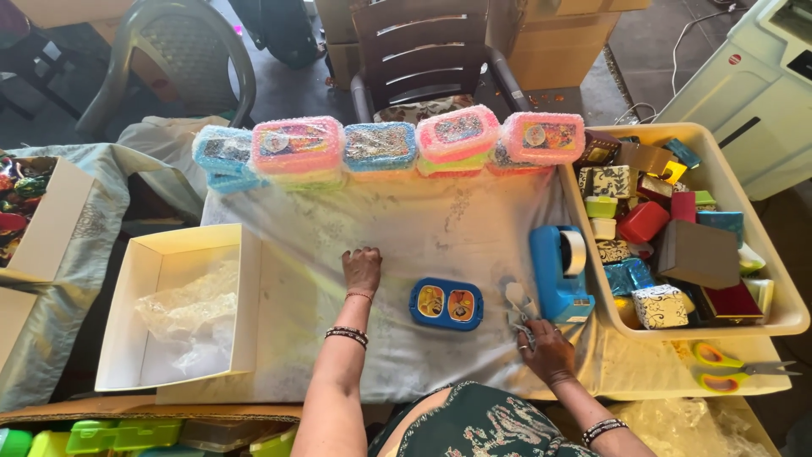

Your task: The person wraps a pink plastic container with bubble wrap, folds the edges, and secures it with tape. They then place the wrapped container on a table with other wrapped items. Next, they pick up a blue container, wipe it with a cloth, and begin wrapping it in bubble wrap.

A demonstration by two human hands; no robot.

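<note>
My left hand (362,269) rests palm down, fingers curled, on a clear plastic sheet (440,224) spread over the table. My right hand (545,347) pinches the sheet's near right part, just below a blue tape dispenser (560,272). Between the hands lies a small blue two-part box (446,304) with yellow and orange insides. A row of wrapped pink and blue lunch boxes (381,148) lines the sheet's far edge.
An open white cardboard box (173,309) with crumpled plastic stands at the left. A cream tray (774,279) of small gift boxes fills the right side. Scissors (732,371) with orange-green handles lie below it. Chairs and cartons stand behind the table.
</note>
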